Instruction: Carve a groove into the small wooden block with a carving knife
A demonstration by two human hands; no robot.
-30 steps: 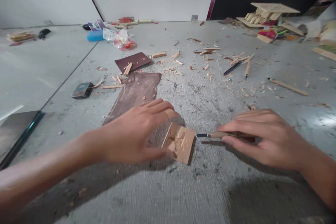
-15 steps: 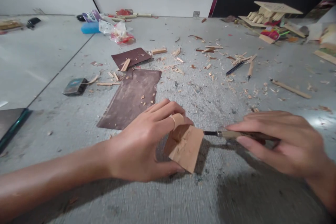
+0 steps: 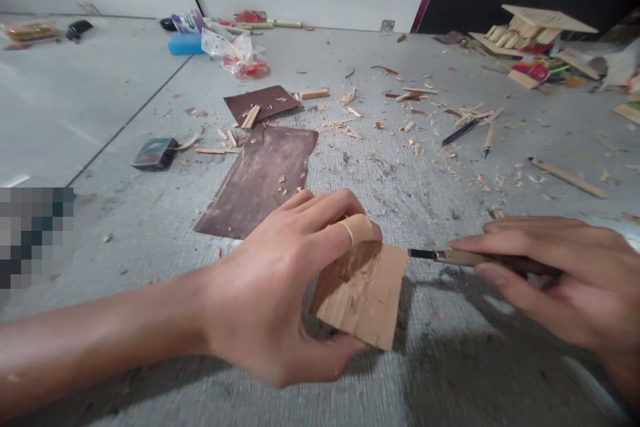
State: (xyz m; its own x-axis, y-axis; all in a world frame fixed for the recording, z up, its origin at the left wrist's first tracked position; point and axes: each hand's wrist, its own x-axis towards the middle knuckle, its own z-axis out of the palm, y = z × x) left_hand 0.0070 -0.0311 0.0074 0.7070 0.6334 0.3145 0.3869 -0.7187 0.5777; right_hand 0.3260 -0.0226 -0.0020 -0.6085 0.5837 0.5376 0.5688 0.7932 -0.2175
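Observation:
My left hand point(image 3: 290, 273) grips a small block of light wood point(image 3: 367, 303) between the thumb below and the fingers above. A rough, carved hollow shows on the block's upper face, and a tan bandage wraps one finger. On the right, my right hand point(image 3: 555, 273) is closed round the wooden handle of a carving chisel point(image 3: 463, 258). Its dark metal blade points left, at the upper right edge of the block; whether the tip touches the wood I cannot tell. My palm hides the rear of the handle.
Two brown sandpaper sheets point(image 3: 265, 180) lie beyond my left hand, near a small dark box point(image 3: 156, 153). Wood shavings point(image 3: 415, 95) and other carving tools point(image 3: 567, 177) are scattered across the grey surface. Plastic bags point(image 3: 237, 57) and a wooden model point(image 3: 530, 30) stand farther back.
The whole view has shifted, so the surroundings sit a little farther right. My left hand has tilted the block slightly and sits nearer; the chisel stays at its right edge.

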